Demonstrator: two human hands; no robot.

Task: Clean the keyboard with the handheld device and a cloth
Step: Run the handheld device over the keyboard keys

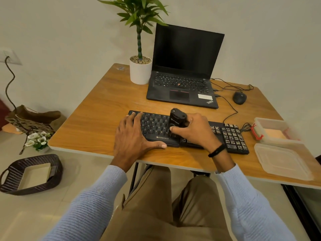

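One black plastic full-size keyboard [156, 126] lies on the wood-grain table [104, 110]. Left grip [132, 138] flat, fingers straight, pressing its left end. Right grip [194, 133] curled round one stubby black handheld device [177, 118], upright on the middle keys.

Surface [97, 122]: smooth wood-grain laminate; keyboard [156, 129] and handheld device [177, 119]: matt black plastic; container [271, 126] and lid [284, 162]: translucent plastic; sleeves [97, 197]: ribbed knit cloth.

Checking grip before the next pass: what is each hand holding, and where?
The right hand grips the handheld device around its lower body. The left hand holds nothing, resting flat on the keyboard.
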